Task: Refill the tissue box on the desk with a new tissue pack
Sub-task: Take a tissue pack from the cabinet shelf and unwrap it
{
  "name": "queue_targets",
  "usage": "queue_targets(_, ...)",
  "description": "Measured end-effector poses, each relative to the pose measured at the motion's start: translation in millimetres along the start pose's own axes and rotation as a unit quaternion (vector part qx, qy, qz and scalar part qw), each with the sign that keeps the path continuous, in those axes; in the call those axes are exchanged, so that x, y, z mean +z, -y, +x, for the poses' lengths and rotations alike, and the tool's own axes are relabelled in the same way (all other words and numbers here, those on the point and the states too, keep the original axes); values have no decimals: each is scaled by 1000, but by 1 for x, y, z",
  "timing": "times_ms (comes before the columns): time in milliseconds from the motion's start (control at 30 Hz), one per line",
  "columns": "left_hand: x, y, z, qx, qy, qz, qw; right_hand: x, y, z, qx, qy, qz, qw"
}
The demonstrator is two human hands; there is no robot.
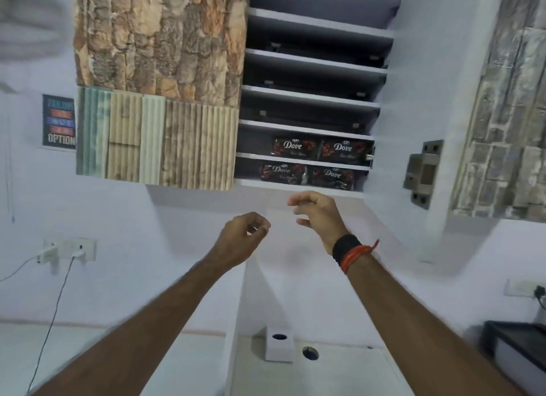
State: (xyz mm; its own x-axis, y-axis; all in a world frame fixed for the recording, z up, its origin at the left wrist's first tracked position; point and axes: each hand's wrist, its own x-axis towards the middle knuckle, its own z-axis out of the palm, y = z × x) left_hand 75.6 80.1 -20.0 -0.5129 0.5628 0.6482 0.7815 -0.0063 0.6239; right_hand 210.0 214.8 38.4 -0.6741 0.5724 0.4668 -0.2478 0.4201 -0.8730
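Note:
A white tissue box [279, 348] with a dark oval slot on top stands on the white desk [339, 375] far below my arms. Dark tissue packs marked "Dove" [320, 150] lie on the two lowest shelves of the open wall cabinet [310, 129]; two more packs [307, 174] sit on the bottom shelf. My left hand [245, 237] is raised below the cabinet, fingers loosely curled, holding nothing. My right hand [316, 215], with a black and orange wristband, is raised just under the bottom shelf, fingers apart and empty. Neither hand touches a pack.
The cabinet's bark-patterned door [159, 82] hangs open to the left; another patterned door [502, 100] is at right. The upper shelves hold dark flat items. A wall socket with a cable [71, 250] is at left. A dark box [517, 348] sits at the desk's right. A round cable hole [310, 352] is beside the tissue box.

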Motion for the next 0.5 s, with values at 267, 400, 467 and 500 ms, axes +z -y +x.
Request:
queue_targets(267,-11,56,73,6,17,3,1000,8,14,67,-228,-269,-124,928)
queue_targets(400,-2,74,94,17,31,-4,999,-7,17,51,-287,-376,-115,873)
queue_targets(467,7,76,102,20,35,-14,999,-18,23,52,-294,-383,-116,868)
queue_targets(500,11,74,105,23,39,-16,999,-24,25,56,-296,-388,-120,865)
